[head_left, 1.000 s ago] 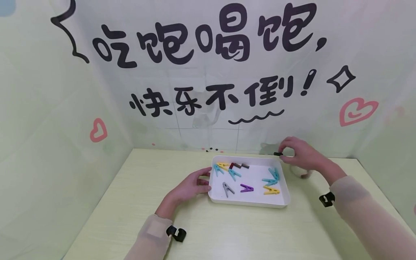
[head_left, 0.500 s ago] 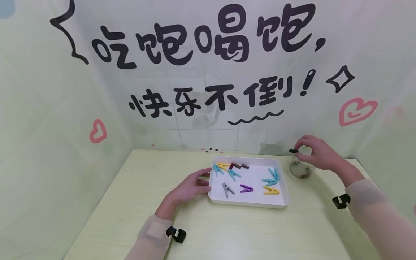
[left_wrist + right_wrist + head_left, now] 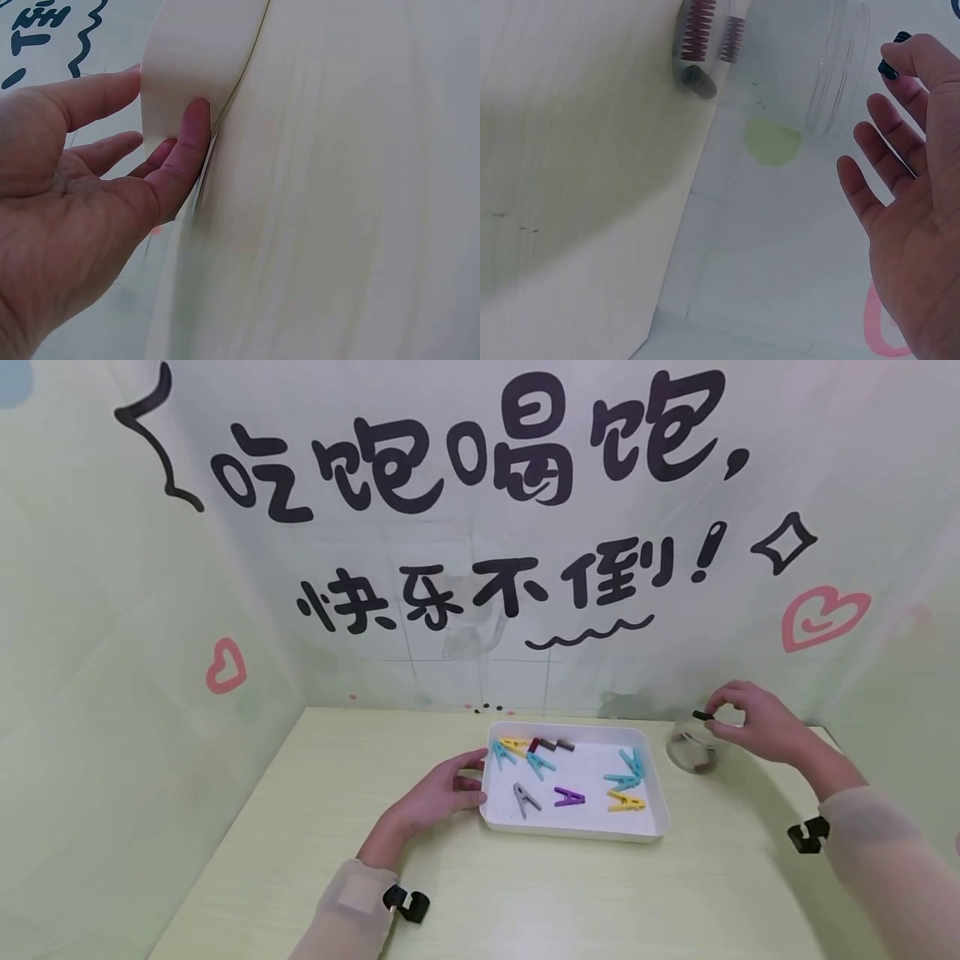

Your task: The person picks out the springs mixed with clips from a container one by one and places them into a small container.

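Observation:
My right hand pinches a small dark spring between thumb and fingertips, just above the mouth of a clear jar. In the right wrist view the jar lies sideways in the picture, with a red-brown spring and a dark grey spring at its bottom. The held spring is mostly covered by the thumb. My left hand touches the left outer wall of a white tray with extended fingers. In the left wrist view the fingertips rest against that tray wall.
Inside the tray lie teal clothespins, yellow clothespins, a purple clothespin and a grey clothespin. Several springs lie near its back wall. A printed curtain hangs behind the pale wooden table.
My right hand has moved rightward with the spring, from beside the tray's back right corner to over the jar, dipping slightly at the end. The left hand and tray stay put.

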A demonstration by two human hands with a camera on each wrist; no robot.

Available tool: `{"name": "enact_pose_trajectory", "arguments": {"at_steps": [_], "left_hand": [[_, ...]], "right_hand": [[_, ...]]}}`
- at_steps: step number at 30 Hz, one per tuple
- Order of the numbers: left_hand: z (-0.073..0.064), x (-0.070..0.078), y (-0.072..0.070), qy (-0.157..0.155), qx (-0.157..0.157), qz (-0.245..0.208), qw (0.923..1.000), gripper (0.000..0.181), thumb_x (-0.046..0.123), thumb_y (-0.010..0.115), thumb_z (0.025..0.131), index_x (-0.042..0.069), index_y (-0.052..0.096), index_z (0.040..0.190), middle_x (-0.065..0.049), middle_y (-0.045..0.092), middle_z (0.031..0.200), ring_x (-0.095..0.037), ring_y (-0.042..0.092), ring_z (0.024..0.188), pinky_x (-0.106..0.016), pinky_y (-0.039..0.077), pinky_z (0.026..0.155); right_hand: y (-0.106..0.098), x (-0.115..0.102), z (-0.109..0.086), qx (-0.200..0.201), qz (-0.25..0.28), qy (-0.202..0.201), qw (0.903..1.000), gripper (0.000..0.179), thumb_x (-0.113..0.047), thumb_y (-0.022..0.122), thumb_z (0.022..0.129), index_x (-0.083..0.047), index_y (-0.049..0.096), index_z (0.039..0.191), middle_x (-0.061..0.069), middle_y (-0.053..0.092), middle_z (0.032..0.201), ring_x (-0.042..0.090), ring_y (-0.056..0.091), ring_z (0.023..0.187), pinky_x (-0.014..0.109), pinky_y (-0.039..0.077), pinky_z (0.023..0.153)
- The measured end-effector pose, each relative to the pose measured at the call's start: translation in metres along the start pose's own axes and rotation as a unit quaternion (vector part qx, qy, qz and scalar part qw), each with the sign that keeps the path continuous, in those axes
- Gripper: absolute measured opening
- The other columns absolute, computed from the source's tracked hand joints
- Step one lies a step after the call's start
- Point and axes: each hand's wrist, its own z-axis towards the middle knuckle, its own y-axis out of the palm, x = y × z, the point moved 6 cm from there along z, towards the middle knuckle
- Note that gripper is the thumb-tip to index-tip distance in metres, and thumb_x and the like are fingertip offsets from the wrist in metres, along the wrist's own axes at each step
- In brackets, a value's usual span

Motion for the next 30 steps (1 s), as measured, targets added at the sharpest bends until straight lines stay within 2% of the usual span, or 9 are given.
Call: {"name": "enact_pose_trajectory", "arguments": {"at_steps": [3, 6, 8, 10, 13, 17, 23, 30], "left_hand": [[0.0, 0.0, 0.0, 0.002, -0.003, -0.003, 1.0, 0.071, 0.006, 0.072, 0.1, 0.007, 0.039, 0.164, -0.015, 0.052, 0.152, -0.031, 0.061, 0.126, -0.042, 0.054, 0.103], [0.0, -0.001, 0.0, 0.001, -0.002, -0.006, 1.0, 0.071, 0.007, 0.072, 0.101, 0.007, 0.039, 0.164, -0.015, 0.052, 0.152, -0.03, 0.06, 0.126, -0.042, 0.054, 0.104], [0.0, -0.002, -0.001, 0.001, -0.001, -0.008, 1.0, 0.071, 0.007, 0.072, 0.101, 0.008, 0.039, 0.164, -0.014, 0.052, 0.152, -0.03, 0.06, 0.125, -0.042, 0.054, 0.104], [0.001, -0.002, 0.0, 0.003, -0.002, -0.009, 1.0, 0.071, 0.007, 0.072, 0.101, 0.007, 0.039, 0.164, -0.014, 0.052, 0.152, -0.029, 0.061, 0.125, -0.042, 0.054, 0.103], [0.001, -0.003, 0.0, 0.005, -0.002, -0.011, 0.9999, 0.071, 0.008, 0.073, 0.1, 0.007, 0.039, 0.164, -0.014, 0.052, 0.151, -0.029, 0.061, 0.125, -0.042, 0.054, 0.103], [0.0, -0.003, 0.0, 0.004, 0.0, -0.013, 0.9999, 0.071, 0.008, 0.072, 0.101, 0.008, 0.04, 0.164, -0.014, 0.052, 0.151, -0.029, 0.061, 0.125, -0.042, 0.054, 0.104], [0.0, -0.003, 0.0, 0.002, 0.001, -0.011, 0.9999, 0.071, 0.008, 0.072, 0.101, 0.008, 0.039, 0.164, -0.013, 0.052, 0.151, -0.029, 0.06, 0.125, -0.043, 0.054, 0.104], [-0.001, -0.001, 0.0, 0.004, 0.0, -0.01, 0.9999, 0.071, 0.008, 0.072, 0.101, 0.007, 0.039, 0.164, -0.014, 0.052, 0.151, -0.029, 0.061, 0.125, -0.043, 0.053, 0.104]], "right_hand": [[0.002, 0.005, -0.002, 0.004, 0.0, -0.008, 1.0, 0.013, -0.005, 0.082, 0.089, -0.012, 0.073, 0.096, 0.01, 0.068, 0.112, 0.034, 0.06, 0.107, 0.046, 0.051, 0.088], [0.005, 0.01, -0.003, -0.005, 0.006, 0.002, 1.0, 0.012, -0.004, 0.082, 0.089, -0.008, 0.074, 0.097, 0.02, 0.067, 0.118, 0.043, 0.057, 0.115, 0.06, 0.047, 0.095], [0.008, 0.013, -0.005, -0.018, 0.012, 0.022, 0.9995, 0.016, -0.008, 0.081, 0.092, -0.003, 0.074, 0.105, 0.026, 0.064, 0.126, 0.049, 0.053, 0.122, 0.069, 0.044, 0.099], [0.011, 0.016, -0.006, -0.03, 0.016, 0.045, 0.9984, 0.031, -0.015, 0.08, 0.095, 0.002, 0.071, 0.119, 0.03, 0.059, 0.135, 0.053, 0.048, 0.128, 0.074, 0.04, 0.103], [0.015, 0.019, -0.008, -0.045, 0.022, 0.079, 0.9956, 0.054, -0.027, 0.078, 0.098, 0.003, 0.06, 0.139, 0.031, 0.052, 0.146, 0.054, 0.042, 0.137, 0.076, 0.034, 0.108], [0.018, 0.02, -0.007, -0.055, 0.026, 0.102, 0.9929, 0.071, -0.038, 0.077, 0.098, -0.001, 0.049, 0.152, 0.03, 0.045, 0.154, 0.054, 0.036, 0.142, 0.078, 0.031, 0.11], [0.018, 0.008, 0.0, -0.055, 0.025, 0.091, 0.994, 0.073, -0.04, 0.078, 0.097, -0.002, 0.049, 0.152, 0.028, 0.046, 0.154, 0.052, 0.037, 0.142, 0.077, 0.031, 0.111], [0.018, -0.008, 0.013, -0.045, 0.022, 0.046, 0.9977, 0.065, -0.033, 0.082, 0.095, -0.001, 0.056, 0.146, 0.025, 0.053, 0.149, 0.048, 0.042, 0.139, 0.073, 0.034, 0.111]]}}
